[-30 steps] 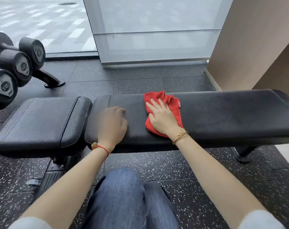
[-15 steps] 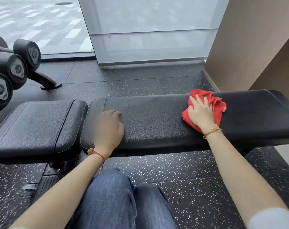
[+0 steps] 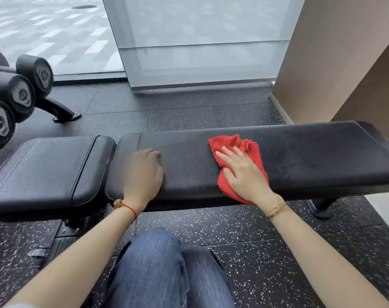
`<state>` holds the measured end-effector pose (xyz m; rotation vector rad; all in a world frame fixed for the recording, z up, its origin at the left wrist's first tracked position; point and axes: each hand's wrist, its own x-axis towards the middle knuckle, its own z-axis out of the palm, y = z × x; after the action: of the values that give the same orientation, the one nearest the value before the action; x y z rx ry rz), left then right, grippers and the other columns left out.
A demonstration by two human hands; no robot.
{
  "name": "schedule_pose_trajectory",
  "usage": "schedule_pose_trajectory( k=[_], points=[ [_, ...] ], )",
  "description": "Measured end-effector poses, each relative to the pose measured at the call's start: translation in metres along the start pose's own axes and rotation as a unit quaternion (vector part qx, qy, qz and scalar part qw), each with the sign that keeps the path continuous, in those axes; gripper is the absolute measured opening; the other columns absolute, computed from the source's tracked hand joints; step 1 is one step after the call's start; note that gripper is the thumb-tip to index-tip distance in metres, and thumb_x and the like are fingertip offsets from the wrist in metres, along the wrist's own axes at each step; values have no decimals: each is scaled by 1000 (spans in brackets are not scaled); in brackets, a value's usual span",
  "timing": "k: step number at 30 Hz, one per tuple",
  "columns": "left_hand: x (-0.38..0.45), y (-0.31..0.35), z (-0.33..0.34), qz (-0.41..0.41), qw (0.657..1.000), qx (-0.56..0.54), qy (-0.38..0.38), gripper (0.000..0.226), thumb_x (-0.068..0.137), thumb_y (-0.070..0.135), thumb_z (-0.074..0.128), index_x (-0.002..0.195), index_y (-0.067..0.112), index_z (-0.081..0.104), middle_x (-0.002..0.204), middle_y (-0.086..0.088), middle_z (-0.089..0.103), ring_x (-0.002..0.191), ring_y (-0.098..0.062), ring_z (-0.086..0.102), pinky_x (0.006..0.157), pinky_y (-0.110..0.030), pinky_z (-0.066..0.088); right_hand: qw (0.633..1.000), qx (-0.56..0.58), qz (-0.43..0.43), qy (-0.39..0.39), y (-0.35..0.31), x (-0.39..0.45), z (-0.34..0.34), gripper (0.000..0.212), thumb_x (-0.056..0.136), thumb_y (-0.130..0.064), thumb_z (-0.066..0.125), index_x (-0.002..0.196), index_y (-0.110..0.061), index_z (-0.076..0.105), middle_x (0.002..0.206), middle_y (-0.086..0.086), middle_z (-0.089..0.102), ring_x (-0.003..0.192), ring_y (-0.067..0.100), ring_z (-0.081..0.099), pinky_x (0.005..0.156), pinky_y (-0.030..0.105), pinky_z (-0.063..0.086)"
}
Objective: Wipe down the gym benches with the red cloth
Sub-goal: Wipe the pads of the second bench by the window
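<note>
Right hand (image 3: 244,174) is pressing flat, fingers straight and spread, on the crumpled red cloth (image 3: 240,144) mid-bench (image 3: 322,156). Left hand (image 3: 143,172) is resting on the bench left of the cloth, fingers loosely curled, holding nothing.

- floor (image 3: 189,116) is black rubber tile with white flecks, seams showing
- frosted glass panel (image 3: 200,41) at 12 o'clock, clear window (image 3: 44,30) beside it at 11 with pale paving outside
- tan wall (image 3: 344,52) up at 2 o'clock, light skirting along the bottom
- dumbbells (image 3: 13,94) on a rack at 9 o'clock, its foot (image 3: 62,112) on the floor
- soft, even daylight, no harsh shadows
</note>
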<state>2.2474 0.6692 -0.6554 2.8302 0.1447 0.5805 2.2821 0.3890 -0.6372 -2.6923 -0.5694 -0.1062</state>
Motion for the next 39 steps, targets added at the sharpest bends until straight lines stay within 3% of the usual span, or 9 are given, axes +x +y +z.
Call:
schedule_pose_trajectory(
  k=[5,9,11,14,20,26,34,36,39],
  points=[
    [0,3,1,-6,1000,6,-1,44,86,27,44,124,14,61,133,-8,58,126,-31,48,111,-51,32,985,-22,166,50,73,10,-29,48,97,-22,42,145,-25,41,157,0,29,147,29,19,121,46,12],
    [1,5,1,-9,1000,11,2,43,84,26,44,122,14,61,129,-7,59,124,-31,49,110,-52,34,963,-33,263,47,82,54,-34,50,99,-27,36,148,-25,34,160,0,21,148,30,11,121,47,4],
    [1,5,1,-10,1000,13,3,43,84,27,44,121,15,61,128,-7,59,123,-30,49,109,-51,34,969,-37,245,22,65,72,-28,51,99,-28,35,149,-26,31,161,-1,18,149,30,9,121,47,3],
    [1,4,2,-8,1000,16,2,43,84,28,44,121,16,61,128,-6,59,123,-29,49,109,-51,34,988,-36,152,-13,27,82,-12,51,98,-27,35,149,-27,31,161,-2,18,149,27,9,122,46,4],
    [0,5,0,-7,1000,11,-1,43,85,27,43,123,14,61,130,-7,59,124,-29,49,110,-50,33,999,-15,-7,-36,-22,39,10,51,95,-27,41,146,-33,37,158,-9,26,149,21,15,122,42,10],
    [0,6,-1,-11,1000,15,-8,44,86,27,43,124,14,61,133,-7,58,127,-30,48,111,-50,32,996,-5,78,36,35,-8,-12,48,96,-24,44,143,-32,42,156,-8,32,147,21,19,122,42,12],
    [1,6,-1,-13,1000,12,-3,42,84,27,45,121,15,62,130,-6,59,124,-30,49,109,-49,34,970,-32,236,54,66,55,-26,49,98,-27,36,147,-26,36,160,-1,23,148,29,12,121,46,4],
    [1,6,0,-12,1000,13,-1,42,84,27,45,121,16,61,129,-6,59,123,-30,49,108,-49,34,975,-38,216,36,42,71,-15,50,98,-27,36,148,-26,34,160,-1,21,148,29,11,121,46,5],
    [0,5,0,-11,1000,13,7,41,84,27,45,120,16,62,127,-6,60,122,-30,50,108,-49,34,993,-27,111,-9,-9,86,6,52,97,-27,36,149,-26,33,161,-1,21,149,27,11,122,46,6]
  ],
)
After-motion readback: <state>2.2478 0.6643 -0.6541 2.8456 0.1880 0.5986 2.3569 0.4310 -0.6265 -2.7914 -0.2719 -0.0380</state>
